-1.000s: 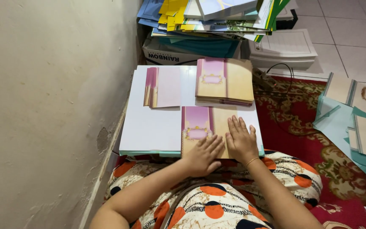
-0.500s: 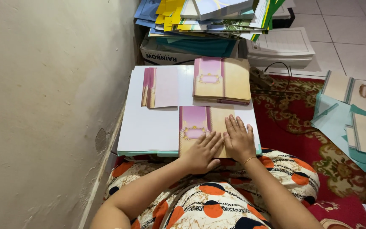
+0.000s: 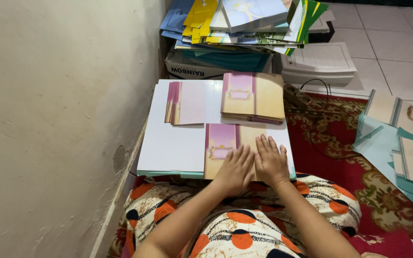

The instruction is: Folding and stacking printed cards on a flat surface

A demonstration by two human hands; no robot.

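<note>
A pink and tan printed card (image 3: 222, 145) lies at the near edge of a white board (image 3: 173, 143) resting on my lap. My left hand (image 3: 235, 168) and my right hand (image 3: 270, 160) press flat on the card's right half, side by side, fingers spread, holding nothing. Behind them sits a stack of like cards (image 3: 253, 96), pink and tan with a gold frame. To the left of that stack lies a smaller pile of folded pink sheets (image 3: 185, 102).
A plastered wall (image 3: 58, 110) runs along the left. Stacks of coloured paper and folders (image 3: 244, 24) rest on a cardboard box at the back. White printed sheets (image 3: 319, 59) lie beside it. Teal and tan folders (image 3: 402, 148) lie on the red patterned rug (image 3: 335, 143).
Both hands have slid slightly on the card, staying flat on its right half. The view has shifted a little; nothing else moved.
</note>
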